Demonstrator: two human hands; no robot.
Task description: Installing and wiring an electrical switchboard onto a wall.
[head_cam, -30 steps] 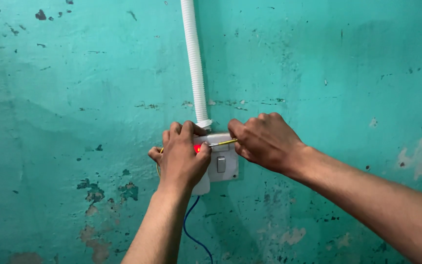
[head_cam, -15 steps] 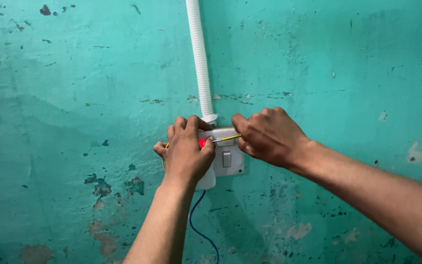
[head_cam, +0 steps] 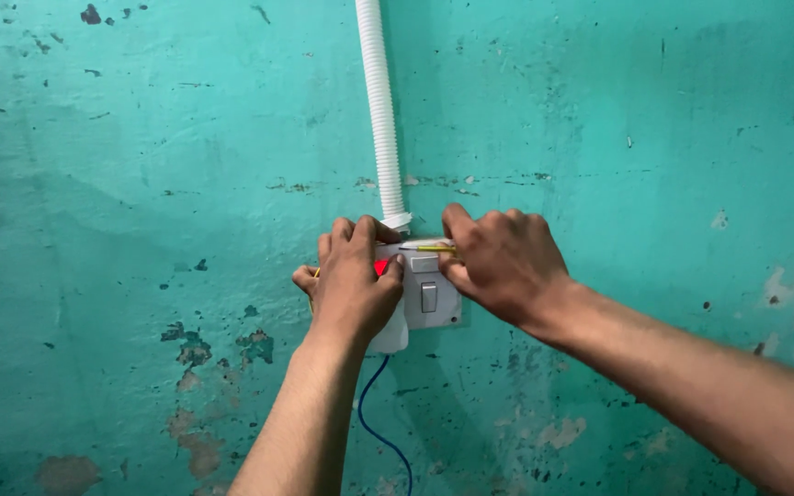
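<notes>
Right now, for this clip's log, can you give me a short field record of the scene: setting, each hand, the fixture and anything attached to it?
setting: worn, flaking teal painted wall
fixture: white plastic switch plate with a grey rocker, on the wall
conduit: white ribbed plastic tube running down to the plate's top
left hand: left hand pressed over the plate's left side, beside a small red part
right hand: right hand at the plate's upper right, fingers by a thin yellow wire
below: blue wire hanging under the plate
</notes>
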